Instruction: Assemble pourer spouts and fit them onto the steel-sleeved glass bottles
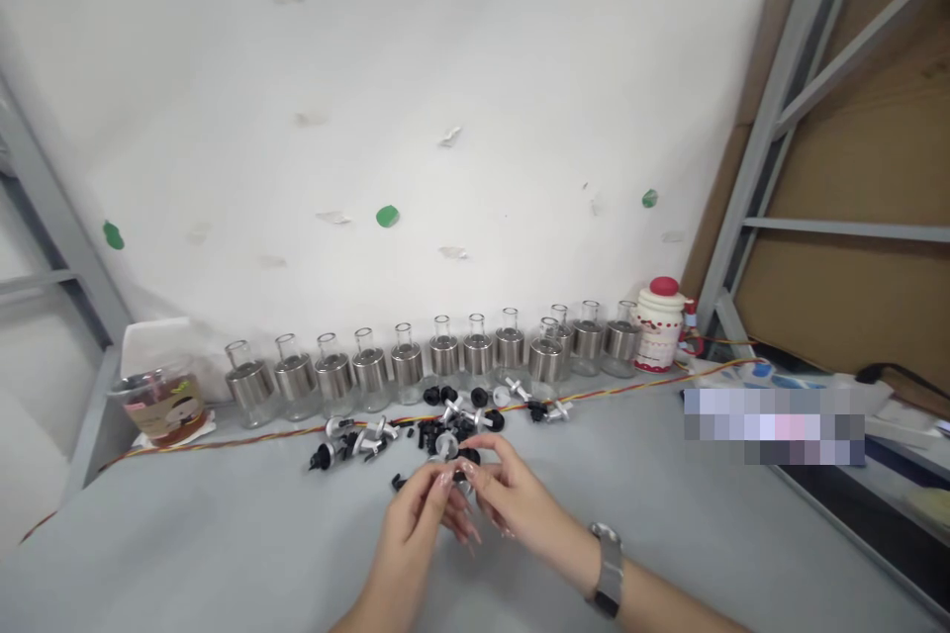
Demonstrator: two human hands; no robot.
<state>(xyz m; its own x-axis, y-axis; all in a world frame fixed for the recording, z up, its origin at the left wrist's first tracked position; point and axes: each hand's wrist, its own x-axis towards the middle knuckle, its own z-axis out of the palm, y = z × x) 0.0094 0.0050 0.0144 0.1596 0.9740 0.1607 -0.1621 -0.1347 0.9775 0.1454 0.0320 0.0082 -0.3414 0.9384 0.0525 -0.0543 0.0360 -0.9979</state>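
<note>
My left hand [417,511] and my right hand [516,490] meet at the fingertips over the table. Thumbs and forefingers of both are closed on a small black-and-silver piece, probably a bottle pourer [463,481], mostly covered by the fingers. Just beyond lies a loose heap of black and clear plastic parts [430,435]. Silver pourers with black stoppers [369,437] are scattered to the left of the heap, and more silver spouts [558,410] lie to its right.
Along the wall stands a row of several glass bottles with steel sleeves [332,378]. A twisted coloured wire [274,435] runs in front of them. At the left is a drink cup [167,410]; at the right, a white jar with a red lid [659,331]. Grey table [223,534] underneath.
</note>
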